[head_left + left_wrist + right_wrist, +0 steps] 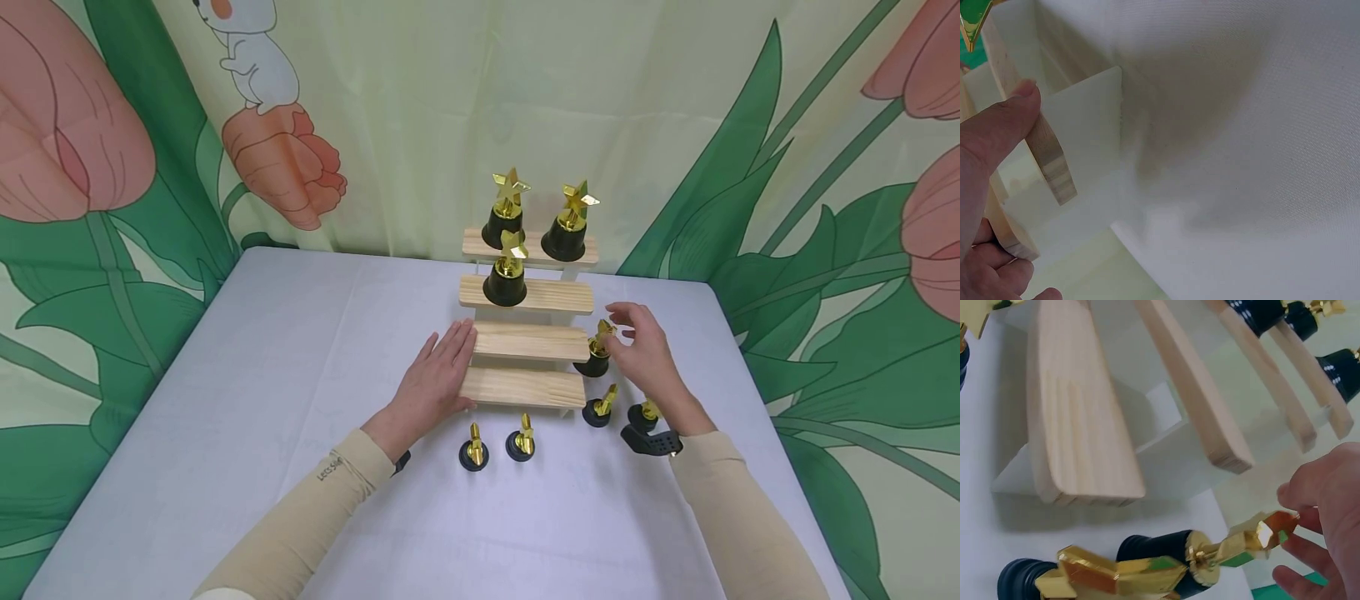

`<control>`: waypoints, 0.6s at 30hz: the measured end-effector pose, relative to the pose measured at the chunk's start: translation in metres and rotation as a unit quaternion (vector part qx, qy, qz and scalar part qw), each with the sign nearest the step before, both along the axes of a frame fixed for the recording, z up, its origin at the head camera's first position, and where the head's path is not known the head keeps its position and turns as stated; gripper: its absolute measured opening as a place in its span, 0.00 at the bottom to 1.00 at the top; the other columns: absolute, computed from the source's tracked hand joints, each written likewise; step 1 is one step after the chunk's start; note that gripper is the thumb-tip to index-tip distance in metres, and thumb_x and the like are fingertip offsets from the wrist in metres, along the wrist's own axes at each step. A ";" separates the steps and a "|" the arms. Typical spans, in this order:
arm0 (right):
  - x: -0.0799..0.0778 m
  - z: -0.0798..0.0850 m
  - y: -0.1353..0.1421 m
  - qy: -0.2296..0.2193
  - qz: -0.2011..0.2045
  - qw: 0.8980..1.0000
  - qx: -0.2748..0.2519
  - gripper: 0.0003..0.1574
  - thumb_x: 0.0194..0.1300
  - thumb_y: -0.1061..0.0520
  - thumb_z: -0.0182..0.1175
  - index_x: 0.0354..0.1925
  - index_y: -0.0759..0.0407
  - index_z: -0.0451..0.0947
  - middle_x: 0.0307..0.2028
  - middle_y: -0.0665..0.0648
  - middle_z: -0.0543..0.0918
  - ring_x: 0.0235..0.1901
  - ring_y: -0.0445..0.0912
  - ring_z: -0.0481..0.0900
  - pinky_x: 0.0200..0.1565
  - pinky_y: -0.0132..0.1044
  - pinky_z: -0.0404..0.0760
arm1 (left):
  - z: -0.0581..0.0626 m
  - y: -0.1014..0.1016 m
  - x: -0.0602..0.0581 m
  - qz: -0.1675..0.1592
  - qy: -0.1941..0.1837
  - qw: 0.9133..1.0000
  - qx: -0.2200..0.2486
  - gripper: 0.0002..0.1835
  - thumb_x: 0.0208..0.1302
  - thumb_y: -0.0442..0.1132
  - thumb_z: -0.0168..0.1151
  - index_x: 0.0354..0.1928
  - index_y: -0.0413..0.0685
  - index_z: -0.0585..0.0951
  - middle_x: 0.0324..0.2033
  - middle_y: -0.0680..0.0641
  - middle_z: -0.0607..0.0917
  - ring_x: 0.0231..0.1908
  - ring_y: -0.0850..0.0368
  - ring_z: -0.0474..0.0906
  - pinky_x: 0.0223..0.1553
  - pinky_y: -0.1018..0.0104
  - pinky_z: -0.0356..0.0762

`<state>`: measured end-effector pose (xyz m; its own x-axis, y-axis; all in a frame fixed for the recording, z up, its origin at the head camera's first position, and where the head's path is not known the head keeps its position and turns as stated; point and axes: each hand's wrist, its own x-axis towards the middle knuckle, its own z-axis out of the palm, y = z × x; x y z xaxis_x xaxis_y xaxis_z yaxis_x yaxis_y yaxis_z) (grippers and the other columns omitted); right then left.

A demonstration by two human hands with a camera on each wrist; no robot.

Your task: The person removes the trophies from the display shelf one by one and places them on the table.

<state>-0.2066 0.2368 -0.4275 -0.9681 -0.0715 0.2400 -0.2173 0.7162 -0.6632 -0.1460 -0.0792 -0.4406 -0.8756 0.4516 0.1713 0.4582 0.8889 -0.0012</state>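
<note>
A stepped display rack with pale wooden shelves (528,387) stands on the table. My left hand (437,375) rests against its left side, fingers fairly straight along the shelf ends. In the left wrist view its thumb (1013,112) presses the end of one shelf, with fingertips at another. My right hand (643,350) is at the rack's right side, around the star top of a gold star trophy with a black base (592,365). In the right wrist view the thumb and fingers are spread apart about the star tip (1275,530). That trophy stands on the table.
Two star trophies stand on the top shelf, including one at its right (566,242); another (506,287) is one shelf lower. Smaller gold trophies stand in front (474,454) and right of the rack (597,412). A printed curtain (420,125) hangs behind the table.
</note>
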 end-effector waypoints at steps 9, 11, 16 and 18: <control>0.002 0.026 -0.009 0.046 0.006 0.999 0.002 0.26 0.59 0.61 0.55 0.57 0.56 0.65 0.51 0.57 0.71 0.53 0.50 0.69 0.53 0.49 0.72 | 0.001 0.000 0.001 -0.002 0.000 1.000 0.005 0.60 0.37 0.59 0.70 0.68 0.40 0.49 0.69 0.44 0.49 0.69 0.51 0.44 0.67 0.53 0.48; 0.003 0.029 -0.010 0.057 0.009 0.998 -0.001 0.26 0.59 0.60 0.55 0.57 0.55 0.65 0.51 0.56 0.71 0.52 0.49 0.69 0.53 0.48 0.72 | 0.001 0.000 0.001 -0.003 0.000 1.000 0.005 0.60 0.37 0.59 0.70 0.68 0.40 0.49 0.69 0.44 0.49 0.69 0.51 0.44 0.67 0.53 0.48; 0.003 0.034 -0.014 0.083 0.017 0.996 -0.005 0.24 0.60 0.59 0.55 0.55 0.53 0.67 0.49 0.55 0.72 0.51 0.47 0.70 0.52 0.47 0.74 | 0.001 0.000 0.001 -0.003 0.001 1.000 0.005 0.61 0.37 0.60 0.70 0.68 0.40 0.48 0.69 0.44 0.48 0.69 0.51 0.44 0.67 0.53 0.49; 0.003 0.037 -0.016 0.090 0.019 0.996 -0.007 0.23 0.60 0.59 0.55 0.55 0.53 0.67 0.49 0.54 0.72 0.51 0.46 0.70 0.51 0.47 0.74 | 0.001 0.000 0.001 -0.003 0.000 1.000 0.006 0.61 0.37 0.59 0.70 0.68 0.40 0.48 0.69 0.44 0.48 0.69 0.51 0.44 0.68 0.53 0.48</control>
<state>-0.2038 0.2207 -0.3907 -0.9056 -0.1030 0.4115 -0.3612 0.6960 -0.6206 -0.1451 -0.0789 -0.4392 -0.8732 0.4543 0.1763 0.4629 0.8864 0.0086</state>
